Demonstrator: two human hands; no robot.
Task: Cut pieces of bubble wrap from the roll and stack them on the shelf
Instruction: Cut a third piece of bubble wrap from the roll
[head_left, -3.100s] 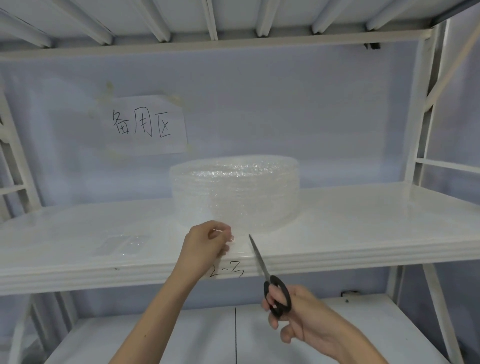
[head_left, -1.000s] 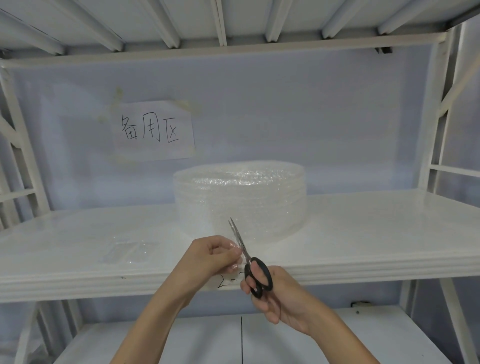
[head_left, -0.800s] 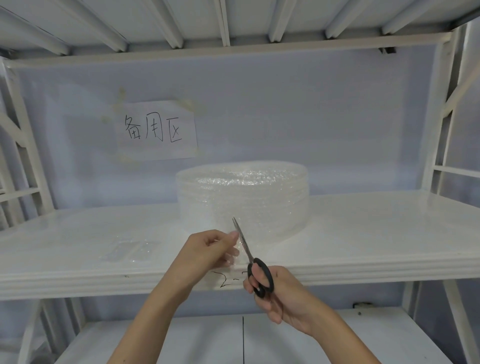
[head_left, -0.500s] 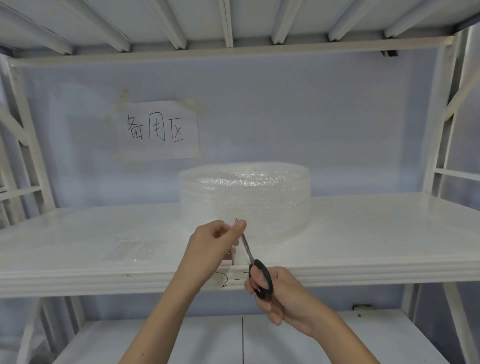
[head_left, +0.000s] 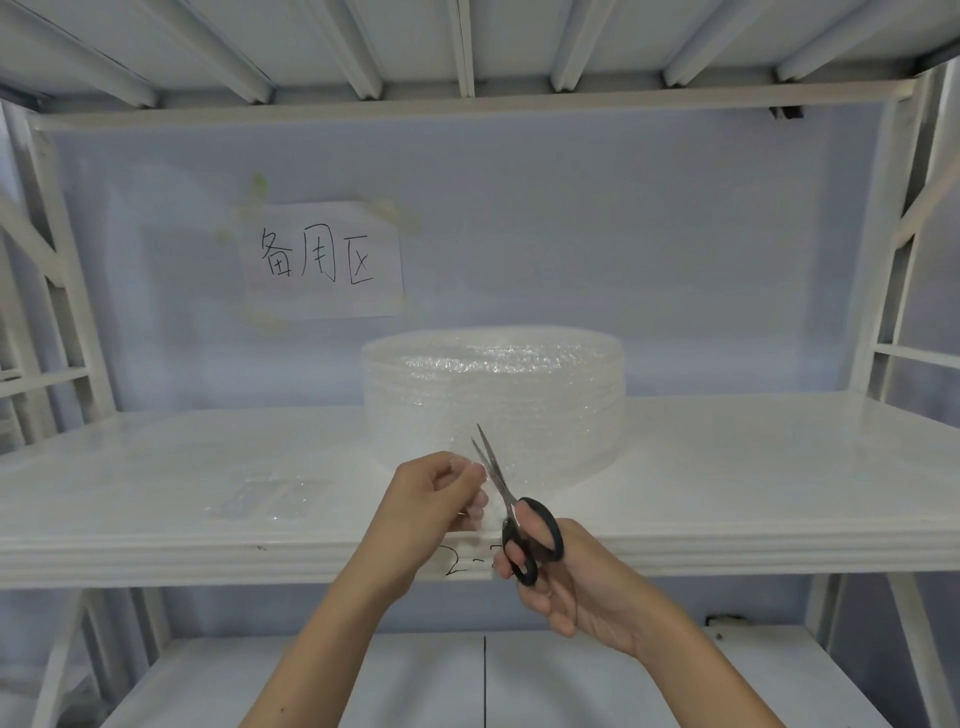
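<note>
A storeroom or warehouse bay: a white metal rack shelf (head_left: 727, 467) carries a bubble wrap roll (head_left: 493, 395), a handwritten paper sign (head_left: 324, 260) is taped on the wall above it, and a code is marked below on its front edge.

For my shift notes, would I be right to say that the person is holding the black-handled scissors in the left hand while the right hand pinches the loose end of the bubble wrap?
Not quite: the hands are swapped. The head view shows the scissors in the right hand, while the left hand pinches the loose end of the bubble wrap.
</note>
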